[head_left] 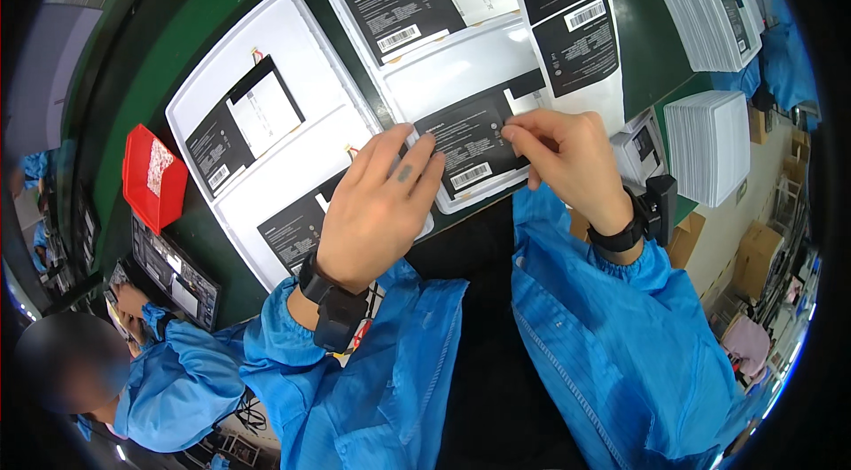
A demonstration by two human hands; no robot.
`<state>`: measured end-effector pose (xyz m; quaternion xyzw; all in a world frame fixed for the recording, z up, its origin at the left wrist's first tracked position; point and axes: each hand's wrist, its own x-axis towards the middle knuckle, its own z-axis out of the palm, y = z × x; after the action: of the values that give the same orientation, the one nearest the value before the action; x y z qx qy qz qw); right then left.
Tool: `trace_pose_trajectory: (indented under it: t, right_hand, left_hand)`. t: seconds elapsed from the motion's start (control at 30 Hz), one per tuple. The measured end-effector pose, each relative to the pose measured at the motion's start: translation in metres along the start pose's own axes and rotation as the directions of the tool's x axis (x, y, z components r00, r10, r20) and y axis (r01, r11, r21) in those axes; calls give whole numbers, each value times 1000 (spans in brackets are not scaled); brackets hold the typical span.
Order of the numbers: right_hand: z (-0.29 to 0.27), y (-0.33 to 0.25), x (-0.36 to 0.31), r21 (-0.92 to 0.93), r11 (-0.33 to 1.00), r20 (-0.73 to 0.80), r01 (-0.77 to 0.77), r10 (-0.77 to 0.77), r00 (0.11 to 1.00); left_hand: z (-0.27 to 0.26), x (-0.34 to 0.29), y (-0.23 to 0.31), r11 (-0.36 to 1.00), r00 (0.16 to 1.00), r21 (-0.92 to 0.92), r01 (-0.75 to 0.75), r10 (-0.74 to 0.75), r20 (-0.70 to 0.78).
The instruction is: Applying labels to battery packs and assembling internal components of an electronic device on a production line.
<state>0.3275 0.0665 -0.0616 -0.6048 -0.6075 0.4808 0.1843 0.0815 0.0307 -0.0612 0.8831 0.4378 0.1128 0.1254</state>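
Note:
In the near part of a white plastic tray (425,71) lies a flat battery pack with a black printed label (465,138) over most of it. A pale strip of the pack (526,98) shows at its right end. My right hand (567,160) pinches at the label's right edge with thumb and forefinger; the fingertips partly hide that edge. My left hand (377,213) lies with fingers spread, fingertips at the label's left end. Below its palm, another black-labelled pack (292,235) in the left tray (253,204) is partly covered.
A sheet of black labels (576,54) lies over the tray's right side. Farther right are stacked white trays (709,147) and a taller stack (700,9). At left sits a red bin (152,178). A co-worker's blue sleeve (182,390) is at lower left.

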Motion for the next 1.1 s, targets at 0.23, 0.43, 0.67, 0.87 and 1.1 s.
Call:
trace_pose_trajectory:
  t: [0.23, 0.43, 0.67, 0.87, 1.1]
  right_hand:
    - [-36, 24, 4, -360, 919, -427, 162, -317, 847]
    - [-57, 58, 26, -542, 829, -461, 134, -428, 777]
    - [-57, 53, 35, -446, 877, -517, 182, -418, 747]
    - [-70, 20, 13, -376, 878, -568, 297, -472, 674]
    - [-60, 6, 21, -130, 914, -579, 385, -385, 718]
  left_hand:
    - [22, 15, 16, 998, 997, -19, 55, -56, -44]
    - [58, 36, 72, 959, 996, -276, 62, -78, -48]
    - [25, 26, 26, 907, 853, -153, 392, -421, -310]
    - [31, 27, 1, 825, 775, 42, 564, -510, -374]
    - [-13, 12, 4, 735, 628, -409, 540, -676, -386]
